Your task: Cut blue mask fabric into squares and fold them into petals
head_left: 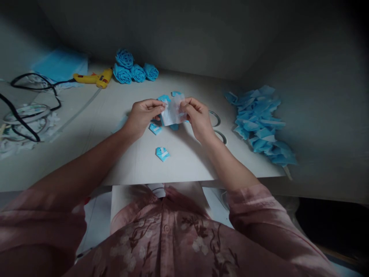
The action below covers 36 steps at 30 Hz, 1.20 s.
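Note:
A thin, whitish translucent sheet (173, 111) with some blue at its left edge is held up between my two hands, above the middle of the table. My left hand (143, 114) pinches its left edge between thumb and fingers. On the opposite side, my right hand (197, 115) grips the right edge, also in a pinch. Behind and below the sheet lie small folded blue pieces, partly hidden by it. A folded blue piece (155, 129) with a white strip rests under my left fingertips, and another folded piece (163, 154) lies nearer the table's front edge.
Several blue rolled flowers (123, 74) stand at the back beside a yellow glue gun (103, 79). Flat blue sheets (62, 64) and a black cord (57, 94) are at left. Tape rolls (221, 137) sit by my right wrist; a heap of blue pieces (259, 119) lies right.

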Available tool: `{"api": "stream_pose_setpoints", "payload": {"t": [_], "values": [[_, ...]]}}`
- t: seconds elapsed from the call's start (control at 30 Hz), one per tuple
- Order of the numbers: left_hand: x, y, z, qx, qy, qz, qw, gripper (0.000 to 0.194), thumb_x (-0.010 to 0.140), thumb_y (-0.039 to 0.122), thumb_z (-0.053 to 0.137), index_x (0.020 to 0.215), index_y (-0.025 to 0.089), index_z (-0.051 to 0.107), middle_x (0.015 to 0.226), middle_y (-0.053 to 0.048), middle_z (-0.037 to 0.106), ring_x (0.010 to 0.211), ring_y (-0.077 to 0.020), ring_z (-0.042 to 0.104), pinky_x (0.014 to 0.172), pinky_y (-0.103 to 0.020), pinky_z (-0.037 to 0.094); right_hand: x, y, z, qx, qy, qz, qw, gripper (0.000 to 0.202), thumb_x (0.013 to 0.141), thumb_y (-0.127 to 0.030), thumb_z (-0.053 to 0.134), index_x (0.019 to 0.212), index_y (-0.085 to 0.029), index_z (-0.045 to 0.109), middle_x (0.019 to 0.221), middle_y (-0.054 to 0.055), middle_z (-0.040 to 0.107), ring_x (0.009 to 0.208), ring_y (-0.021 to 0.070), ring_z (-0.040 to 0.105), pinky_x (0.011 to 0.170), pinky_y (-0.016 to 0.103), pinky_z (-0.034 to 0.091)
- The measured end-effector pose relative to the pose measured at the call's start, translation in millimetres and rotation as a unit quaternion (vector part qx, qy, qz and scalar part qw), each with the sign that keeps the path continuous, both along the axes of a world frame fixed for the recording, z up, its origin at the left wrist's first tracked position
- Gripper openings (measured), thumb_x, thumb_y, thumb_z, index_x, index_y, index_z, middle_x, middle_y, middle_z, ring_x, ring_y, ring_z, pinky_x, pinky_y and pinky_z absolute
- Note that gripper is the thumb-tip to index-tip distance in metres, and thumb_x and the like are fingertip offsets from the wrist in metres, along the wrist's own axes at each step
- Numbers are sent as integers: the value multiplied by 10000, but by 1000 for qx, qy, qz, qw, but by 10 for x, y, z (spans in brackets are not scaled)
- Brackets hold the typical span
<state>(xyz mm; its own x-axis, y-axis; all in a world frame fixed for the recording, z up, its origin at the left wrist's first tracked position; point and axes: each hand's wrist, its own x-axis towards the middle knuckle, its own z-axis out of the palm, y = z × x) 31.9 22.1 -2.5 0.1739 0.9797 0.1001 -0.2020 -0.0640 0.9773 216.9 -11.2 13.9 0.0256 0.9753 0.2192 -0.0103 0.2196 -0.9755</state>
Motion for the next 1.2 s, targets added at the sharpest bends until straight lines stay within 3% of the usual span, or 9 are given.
{"api": "stream_pose_setpoints", "payload": {"t": [0.07,0.23,0.33,0.5,0.7,0.83,1.2], "values": [[-6,-13,23,-4,-2,-6,1000,123,770,178,807,882,178,758,799,-11,729,638,-106,623,605,-233,509,2,-5,4,-3,-2,3,1000,344,906,-530,739,799,-230,609,763,-15,571,710,127,550,650,264,506],[-14,-44,89,-22,0,-7,1000,475,764,118,780,1221,219,694,749,32,681,648,-124,659,658,-242,534,23,4,5,-8,-2,7,1000,415,887,-610,749,799,-232,604,782,-11,579,701,124,519,632,259,477],[-15,-47,109,-30,3,-7,1000,556,768,103,761,1299,228,656,730,45,668,621,-115,640,647,-229,527,34,15,-1,-4,-5,1,1000,450,879,-650,744,795,-234,594,770,-13,550,691,127,502,626,264,468],[-19,-31,92,-30,5,-5,1000,505,807,136,752,1297,205,652,759,28,681,641,-114,651,664,-229,542,32,19,-7,-1,6,0,1000,477,821,-677,783,792,-234,608,751,-20,535,663,120,466,590,254,445],[-20,-18,75,-27,0,10,1000,399,826,149,738,1219,195,688,780,8,682,687,-136,669,681,-245,546,20,-2,14,-2,-2,-8,1000,375,869,-593,766,832,-241,643,746,-21,530,680,127,495,599,255,482],[-19,-34,89,-22,16,21,999,354,804,123,724,1149,201,708,731,24,637,646,-130,619,647,-246,504,-12,-17,5,1,-4,-3,1000,370,854,-598,782,839,-245,671,684,-37,483,636,122,475,577,259,468],[46,-92,144,8,49,52,997,405,769,52,694,1121,252,698,661,62,551,522,-102,475,512,-223,388,-97,-25,-66,-3,-19,40,999,307,857,-543,785,892,-245,719,616,-53,550,561,114,506,572,277,465]]}}
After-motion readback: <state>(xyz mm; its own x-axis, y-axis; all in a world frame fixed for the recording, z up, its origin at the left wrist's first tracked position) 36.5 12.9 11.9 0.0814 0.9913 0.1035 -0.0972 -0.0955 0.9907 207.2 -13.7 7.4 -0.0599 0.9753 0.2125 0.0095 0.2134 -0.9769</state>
